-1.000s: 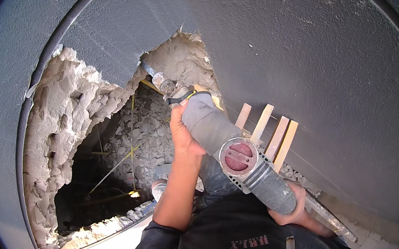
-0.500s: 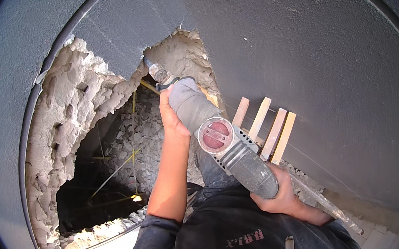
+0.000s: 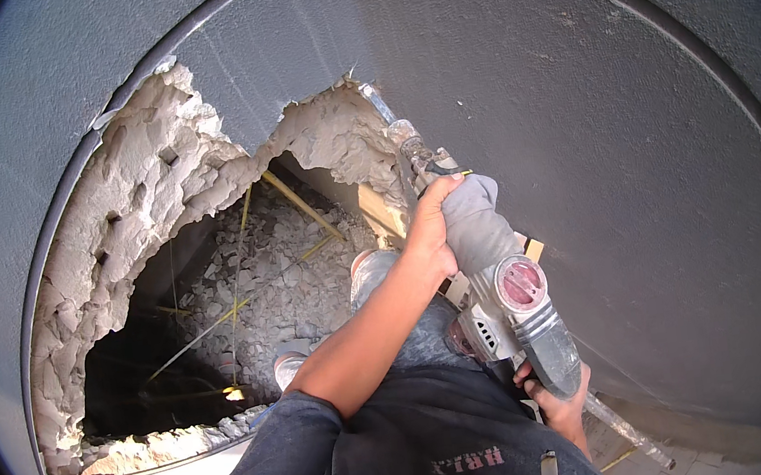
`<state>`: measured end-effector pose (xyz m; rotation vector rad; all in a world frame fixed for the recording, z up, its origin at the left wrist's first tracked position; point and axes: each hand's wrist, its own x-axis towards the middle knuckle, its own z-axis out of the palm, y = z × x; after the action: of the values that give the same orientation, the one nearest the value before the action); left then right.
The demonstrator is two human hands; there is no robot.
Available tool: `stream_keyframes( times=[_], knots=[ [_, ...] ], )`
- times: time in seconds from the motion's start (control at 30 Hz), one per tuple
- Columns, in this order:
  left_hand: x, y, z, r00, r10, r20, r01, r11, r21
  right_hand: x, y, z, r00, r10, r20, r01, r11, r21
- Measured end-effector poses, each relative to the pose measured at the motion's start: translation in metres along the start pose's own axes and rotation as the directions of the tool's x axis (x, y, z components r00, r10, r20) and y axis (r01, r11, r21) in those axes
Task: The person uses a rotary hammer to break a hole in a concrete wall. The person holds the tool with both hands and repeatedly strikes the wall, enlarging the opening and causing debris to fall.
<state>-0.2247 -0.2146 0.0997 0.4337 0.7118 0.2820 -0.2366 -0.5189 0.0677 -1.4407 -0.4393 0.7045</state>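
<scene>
I hold a grey, dusty demolition hammer (image 3: 550, 342) with a round red cap on its body. My left hand (image 3: 434, 231) wraps around the front of the tool, beside its cloth-covered barrel. Behind it, my right hand (image 3: 561, 408) grips the rear handle, partly hidden by the housing. The chisel (image 3: 376, 102) points up and away, its tip at the right edge of the broken opening in the dark grey wall (image 3: 596, 135). Rough, pale broken masonry (image 3: 339, 129) shows just left of the chisel.
Jagged masonry (image 3: 137, 191) rims the opening on the left. Inside lie rubble (image 3: 281, 278) and crossing yellowish rods (image 3: 302, 205). My shoe (image 3: 289, 368) stands by the rubble. Wooden slats (image 3: 532, 247) sit partly behind the hammer. A dusty metal bar (image 3: 631, 433) lies at lower right.
The hammer has swung right in both hands, its chisel tip moving from the notch's left side to its right edge. The hammer now covers most of the wooden slats.
</scene>
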Motion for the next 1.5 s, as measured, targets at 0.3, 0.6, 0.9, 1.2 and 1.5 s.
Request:
stream_keyframes(
  times=[0.3, 0.6, 0.9, 1.2, 1.5],
  knots=[
    [0.033, 0.089, 0.04, 0.986, -0.002, 0.168, 0.0, 1.0, 0.012, 0.058, -0.046, 0.045, 0.95, -0.283, -0.132, 0.259, 0.95, -0.175],
    [0.098, 0.112, 0.062, 0.999, -0.011, 0.03, 0.01, 1.0, 0.01, 0.133, -0.072, 0.032, 0.98, -0.194, -0.034, 0.193, 0.981, -0.021],
    [0.153, 0.163, 0.068, 0.999, -0.021, 0.032, 0.02, 0.999, 0.034, 0.201, -0.058, 0.046, 0.975, -0.219, -0.033, 0.217, 0.974, -0.06],
    [0.14, 0.162, 0.066, 0.997, 0.063, 0.052, -0.064, 0.998, 0.022, 0.21, -0.068, 0.055, 0.965, -0.262, -0.004, 0.262, 0.964, 0.053],
    [0.107, 0.143, 0.063, 0.997, 0.056, 0.048, -0.058, 0.997, 0.045, 0.163, -0.073, 0.043, 0.974, -0.225, 0.017, 0.226, 0.974, -0.017]
  ],
)
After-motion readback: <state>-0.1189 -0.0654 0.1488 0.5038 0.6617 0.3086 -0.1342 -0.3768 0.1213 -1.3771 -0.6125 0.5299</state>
